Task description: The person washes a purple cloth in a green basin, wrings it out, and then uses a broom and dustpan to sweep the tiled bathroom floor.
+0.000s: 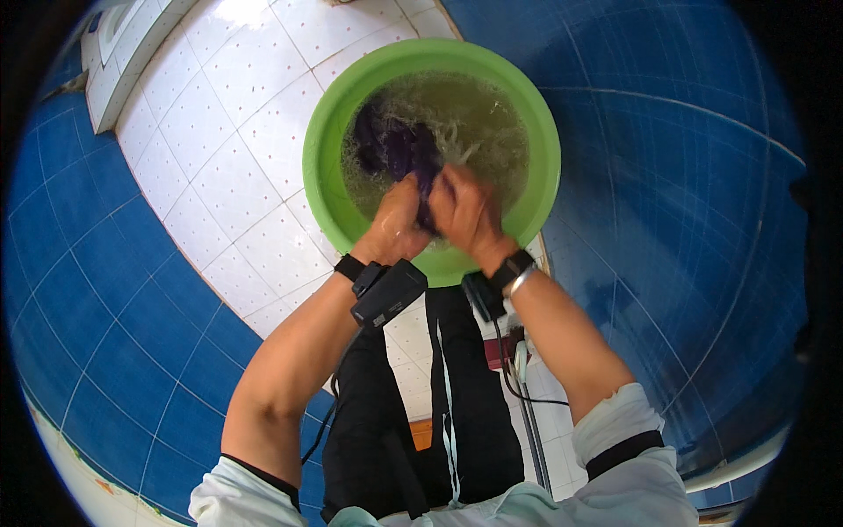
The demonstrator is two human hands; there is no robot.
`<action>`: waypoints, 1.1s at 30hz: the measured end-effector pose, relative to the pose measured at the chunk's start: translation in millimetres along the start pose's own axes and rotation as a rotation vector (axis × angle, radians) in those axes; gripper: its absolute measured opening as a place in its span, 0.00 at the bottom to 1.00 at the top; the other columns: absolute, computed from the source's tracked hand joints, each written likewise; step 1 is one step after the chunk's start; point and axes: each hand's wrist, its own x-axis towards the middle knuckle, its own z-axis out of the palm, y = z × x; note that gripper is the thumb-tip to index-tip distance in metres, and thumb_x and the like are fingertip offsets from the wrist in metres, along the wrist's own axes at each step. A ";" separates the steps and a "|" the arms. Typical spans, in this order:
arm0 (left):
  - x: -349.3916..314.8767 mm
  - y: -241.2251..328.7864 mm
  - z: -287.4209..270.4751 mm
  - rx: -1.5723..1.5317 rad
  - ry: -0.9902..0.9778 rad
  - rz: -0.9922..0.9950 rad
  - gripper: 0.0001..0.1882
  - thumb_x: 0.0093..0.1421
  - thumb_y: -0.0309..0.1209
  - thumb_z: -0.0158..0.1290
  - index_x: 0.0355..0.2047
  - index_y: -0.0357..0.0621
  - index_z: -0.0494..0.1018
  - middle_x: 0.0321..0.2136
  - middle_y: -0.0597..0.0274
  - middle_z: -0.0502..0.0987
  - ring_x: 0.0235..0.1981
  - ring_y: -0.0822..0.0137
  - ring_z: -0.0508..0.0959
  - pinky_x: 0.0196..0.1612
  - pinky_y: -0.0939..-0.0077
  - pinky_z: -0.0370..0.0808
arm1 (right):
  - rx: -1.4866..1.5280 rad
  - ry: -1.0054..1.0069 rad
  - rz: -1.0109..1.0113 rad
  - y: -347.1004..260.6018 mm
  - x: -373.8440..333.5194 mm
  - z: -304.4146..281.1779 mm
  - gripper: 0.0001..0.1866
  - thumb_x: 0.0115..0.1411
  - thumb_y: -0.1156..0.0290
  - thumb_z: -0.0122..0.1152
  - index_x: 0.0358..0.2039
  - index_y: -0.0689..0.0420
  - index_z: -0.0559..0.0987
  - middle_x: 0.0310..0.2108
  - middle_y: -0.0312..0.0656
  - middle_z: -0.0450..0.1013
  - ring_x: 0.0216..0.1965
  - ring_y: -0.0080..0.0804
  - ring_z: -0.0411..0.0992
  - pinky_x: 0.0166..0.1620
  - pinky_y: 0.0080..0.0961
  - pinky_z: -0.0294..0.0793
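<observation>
A wet dark purple cloth lies partly in cloudy, bubbly water inside a round green basin. My left hand is closed on the cloth near the basin's front side. Close beside it, my right hand is curled with its knuckles up, gripping the same cloth; motion blurs it slightly. Between the two hands a twist of the cloth runs down toward the front rim. The rest of the cloth spreads to the left in the water, where its lower part is hidden.
The basin stands on a white tiled floor with small dots. Blue tiled walls rise at both sides, the right one close to the basin. A white fixture is at the far left. Cables hang from the black wrist devices.
</observation>
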 end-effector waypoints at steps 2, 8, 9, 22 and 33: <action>6.1 -12.7 19.9 -0.460 0.147 -0.049 0.13 0.62 0.32 0.46 0.45 0.39 0.69 0.40 0.63 0.73 0.38 0.69 0.73 0.47 0.73 0.70 | 0.133 0.023 0.324 33.1 22.2 3.7 0.14 0.59 0.62 0.52 0.29 0.63 0.73 0.29 0.60 0.70 0.34 0.62 0.68 0.35 0.43 0.67; 35.2 13.5 14.7 -0.203 0.452 -0.125 0.24 0.63 0.49 0.45 0.53 0.47 0.65 0.54 0.55 0.66 0.52 0.55 0.68 0.51 0.46 0.64 | -0.228 0.135 0.506 92.7 42.6 13.3 0.26 0.60 0.51 0.51 0.44 0.64 0.71 0.38 0.61 0.71 0.40 0.59 0.69 0.44 0.44 0.67; 40.4 15.3 11.2 -0.231 0.463 -0.158 0.26 0.63 0.50 0.44 0.54 0.48 0.64 0.55 0.54 0.65 0.55 0.51 0.65 0.53 0.40 0.60 | -0.170 0.206 0.486 92.7 41.8 17.2 0.27 0.59 0.50 0.52 0.45 0.64 0.70 0.40 0.61 0.71 0.41 0.57 0.69 0.45 0.43 0.67; 1.7 32.6 13.0 -0.340 -0.029 -0.323 0.21 0.60 0.48 0.52 0.38 0.41 0.72 0.33 0.58 0.77 0.34 0.61 0.77 0.41 0.65 0.75 | 0.074 -0.197 -0.035 -33.7 -22.1 -33.7 0.14 0.47 0.63 0.66 0.27 0.58 0.72 0.39 0.54 0.65 0.42 0.53 0.65 0.46 0.43 0.65; -5.5 -6.5 19.5 -0.331 0.186 -0.099 0.13 0.65 0.36 0.45 0.44 0.42 0.70 0.40 0.63 0.75 0.42 0.68 0.74 0.46 0.67 0.72 | 0.136 -0.055 0.278 29.4 10.0 9.7 0.13 0.59 0.66 0.46 0.25 0.62 0.71 0.24 0.53 0.68 0.30 0.55 0.69 0.32 0.38 0.67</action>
